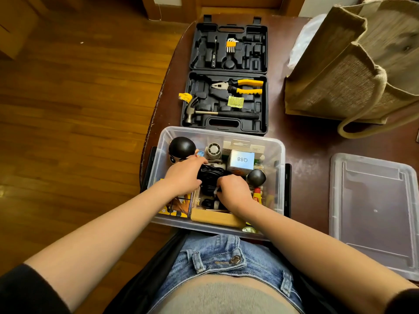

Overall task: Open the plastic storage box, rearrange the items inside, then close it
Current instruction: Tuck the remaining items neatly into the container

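Fingers of our left hand point(184, 175) curl over a bundle of black cable point(209, 177), and our right hand point(233, 191) grips the same bundle from its other side. The cable sits in the middle of the clear plastic box point(277, 155), among little toys and boxes. The box lid point(374, 211) lies off on the table point(306, 141) to the right, and an open black tool case point(226, 75) sits just behind the box.

A warm brown wooden plank floor point(74, 91) fills the left side, glossy with soft light. A dark reddish-brown table point(301, 137) with a rounded, worn edge stands to the right. Pale wooden furniture legs point(151, 7) rise at the top, beside a white wall point(313, 5)
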`<act>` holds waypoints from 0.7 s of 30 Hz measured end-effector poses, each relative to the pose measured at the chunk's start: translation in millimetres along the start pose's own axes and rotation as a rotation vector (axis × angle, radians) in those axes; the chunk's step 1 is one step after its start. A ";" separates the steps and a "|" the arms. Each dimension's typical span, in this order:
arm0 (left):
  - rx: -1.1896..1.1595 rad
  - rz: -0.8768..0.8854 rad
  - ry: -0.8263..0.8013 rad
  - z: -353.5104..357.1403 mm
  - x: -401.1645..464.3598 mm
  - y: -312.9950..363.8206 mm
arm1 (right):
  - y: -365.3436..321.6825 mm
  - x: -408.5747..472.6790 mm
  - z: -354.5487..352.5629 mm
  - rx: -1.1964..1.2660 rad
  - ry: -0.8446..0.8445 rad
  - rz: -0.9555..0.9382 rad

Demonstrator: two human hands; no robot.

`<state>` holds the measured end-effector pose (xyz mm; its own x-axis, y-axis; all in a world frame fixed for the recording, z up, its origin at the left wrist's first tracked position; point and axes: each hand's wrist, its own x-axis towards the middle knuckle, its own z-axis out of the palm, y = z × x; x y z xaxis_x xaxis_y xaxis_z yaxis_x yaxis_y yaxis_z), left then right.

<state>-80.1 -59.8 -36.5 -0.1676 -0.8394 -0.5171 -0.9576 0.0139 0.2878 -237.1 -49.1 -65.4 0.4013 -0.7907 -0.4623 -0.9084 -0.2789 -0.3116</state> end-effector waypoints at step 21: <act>0.135 0.145 -0.089 5.1 -13.4 9.2 | 6.1 -2.1 1.2 0.130 -0.007 0.020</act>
<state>-87.9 -45.7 -31.0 -0.3206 -0.7718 -0.5492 -0.9435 0.2087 0.2575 -243.4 -48.5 -67.3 0.3843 -0.7914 -0.4755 -0.8937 -0.1897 -0.4065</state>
